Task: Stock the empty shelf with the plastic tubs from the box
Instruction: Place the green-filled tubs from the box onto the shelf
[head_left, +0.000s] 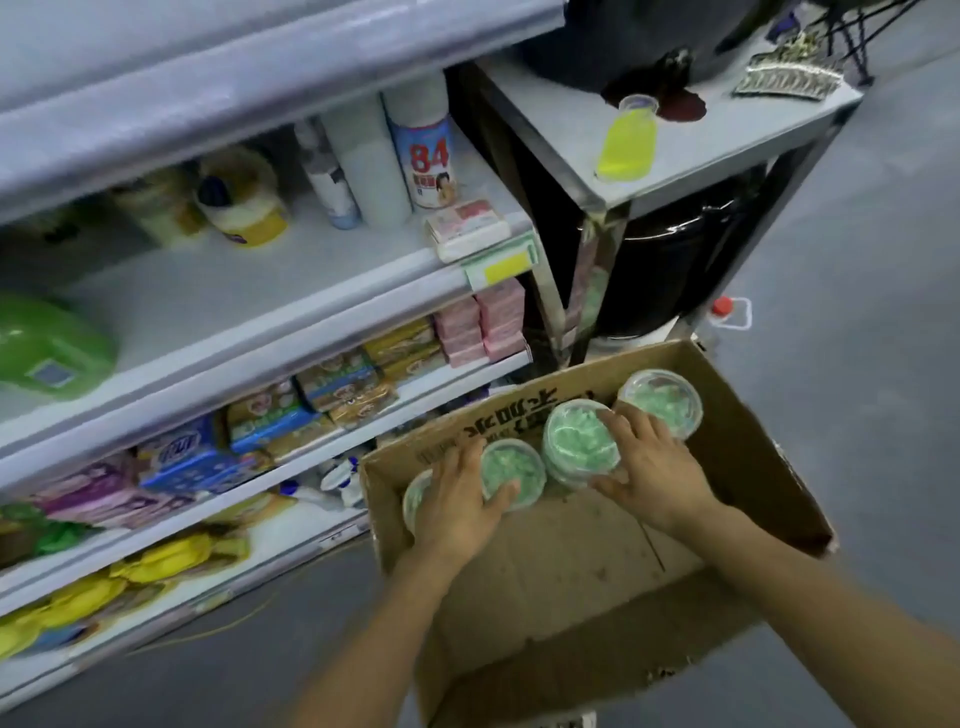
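A: Head view. Noting edges first: cardboard box (597, 545) sitting open on grey floor (857, 415), far wall standing just beside the shelf unit's lower tiers, right flap (779, 493) folding outward. Bare cardboard showing across the near half of the box; open floor lying to the right.

B: Shelves?

A: Middle shelf (291, 280) showing a wide bare stretch between a green object (47, 348) at left and bottles (363, 156) plus a small pink-and-white pack (467, 228) at right. Tiers below holding packed soap bars (332, 395). Steel table (675, 140) standing right of the unit, carrying a yellow bottle (626, 140).

B: Box contents?

A: Four tubs (660, 400) visible, all grouped along the far wall. Clear round plastic, clear lids, pale green filling showing through.

B: Hands?

A: Left hand (457, 499) lying over the two left tubs, fingers spreading across one lid, thumb curling at the rim of the other tub (511, 467). Right hand (654, 467) wrapping the taller middle tub (582, 441), thumb on the near side, fingers behind. Far-right tub lying untouched.
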